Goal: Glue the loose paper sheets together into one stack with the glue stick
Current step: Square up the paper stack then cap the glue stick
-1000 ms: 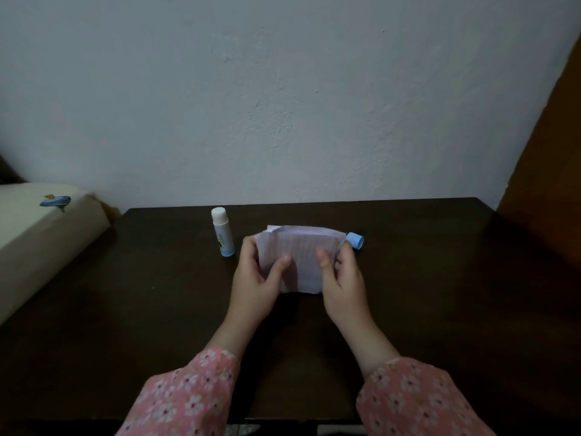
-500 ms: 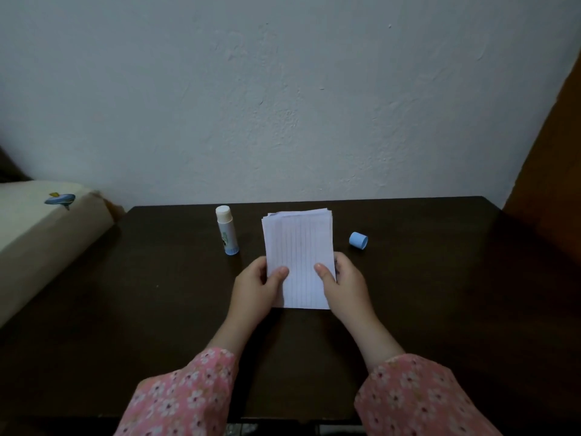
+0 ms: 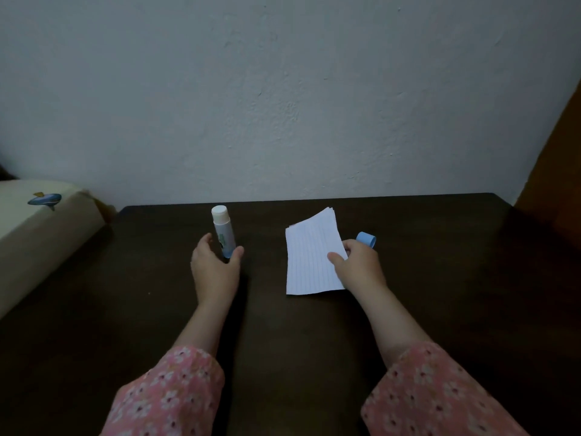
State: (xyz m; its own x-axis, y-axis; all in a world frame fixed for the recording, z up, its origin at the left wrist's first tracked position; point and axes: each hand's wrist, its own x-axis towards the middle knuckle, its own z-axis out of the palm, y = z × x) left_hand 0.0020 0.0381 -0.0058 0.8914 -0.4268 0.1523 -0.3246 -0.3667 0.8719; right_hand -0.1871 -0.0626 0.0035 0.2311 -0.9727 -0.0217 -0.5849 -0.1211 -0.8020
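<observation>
A: Where is the stack of lined paper sheets (image 3: 309, 259)?

B: Right of centre in the frame, on the dark wooden table (image 3: 440, 278). The right hand (image 3: 358, 267) pinches its right edge, thumb on top and fingers curled under. The far edges of the sheets are slightly fanned.

A: And the glue stick (image 3: 223, 231)?

B: It stands upright left of centre, uncapped, white tip up and blue base down. The left hand (image 3: 215, 270) is spread open just in front of it, thumb and fingers on either side of the base; I cannot tell if they touch it.

A: The cap?

B: The blue cap (image 3: 367, 239) lies on its side just beyond the right hand's knuckles.

A: Anything else?

B: 2 pink floral sleeves (image 3: 169, 394) at the bottom, and a cream cushion (image 3: 41, 234) with a small blue print at the left edge.
</observation>
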